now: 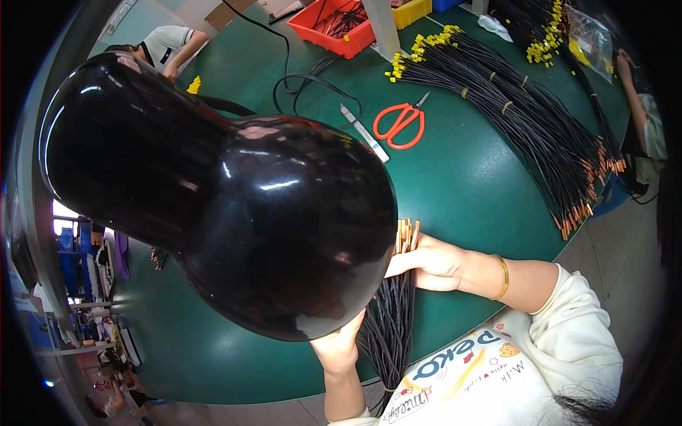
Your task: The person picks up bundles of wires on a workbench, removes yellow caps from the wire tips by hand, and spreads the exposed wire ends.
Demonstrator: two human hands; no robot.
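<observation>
The right hand [439, 268] is closed around the upper end of a black wire bundle [387, 319], just below its copper-coloured tips [406, 238]. The left hand [339, 349] is partly hidden behind a black hood [298, 213]; I cannot tell whether it grips the wires. The bundle crosses the near edge of the green bench [462, 192]. Were the right fingers to loosen, strands could slip and the tips fall out of line; the hood, so close, could hide a stray one. It looks glossy, bulbous and rigid. Farther off lie red-handled snips [410, 108], a slim pale cutter [366, 135] and, toward the right edge, a sheaf [526, 117] of thin, flexible-looking wires with blocky yellow connectors [444, 37].
</observation>
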